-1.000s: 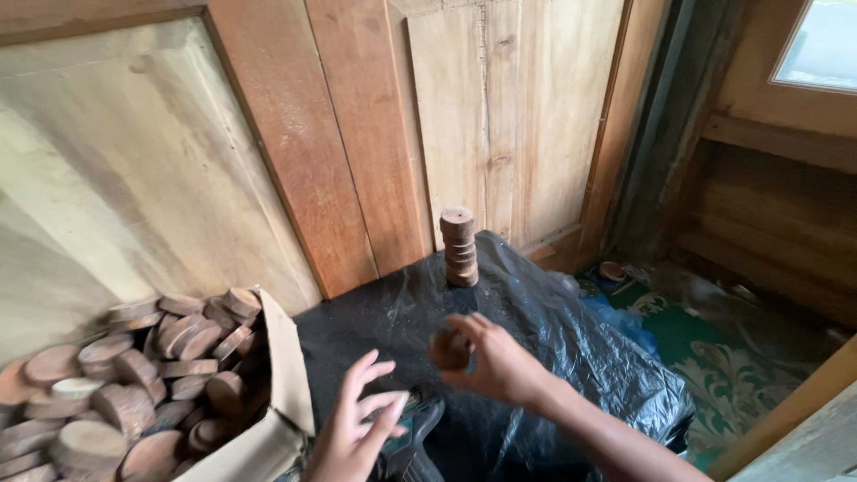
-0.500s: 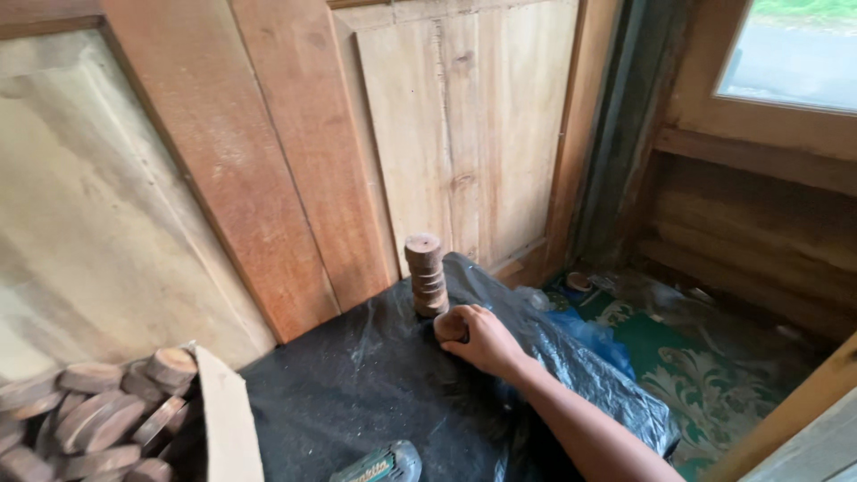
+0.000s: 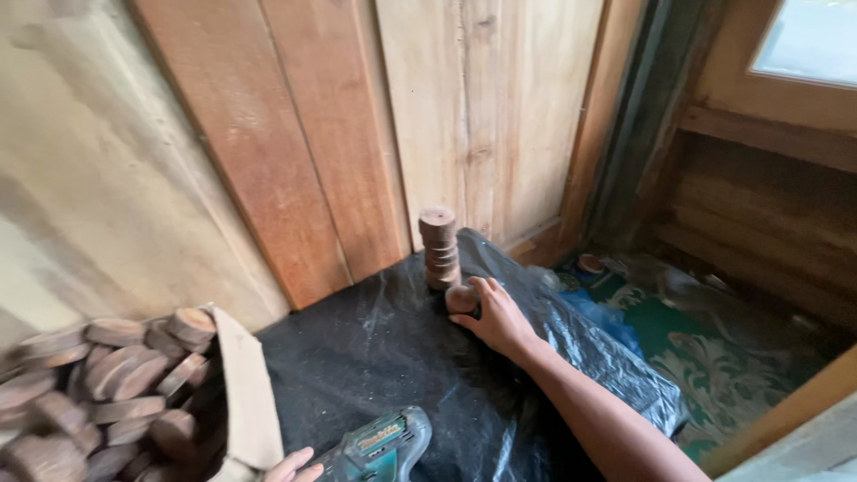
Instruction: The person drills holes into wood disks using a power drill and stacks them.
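Wooden disc (image 3: 461, 298) now sits down on the black plastic sheet (image 3: 375, 348) at the foot of the stack of discs (image 3: 439, 248) near the sheet's far edge, where half a second ago we held it just beside that stack. Our right hand (image 3: 496, 314) keeps its grip closed around the disc. Our left hand (image 3: 290, 467) shows only fingertips at the sheet's near edge, touching a green power tool (image 3: 379, 446); we cannot tell its grip.

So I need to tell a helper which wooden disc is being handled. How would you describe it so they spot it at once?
Find the black plastic sheet by the plank wall. Near its far edge stands a stack of discs. The one meant is the single disc at the stack's foot, under the right hand, lying alone rather than stacked.
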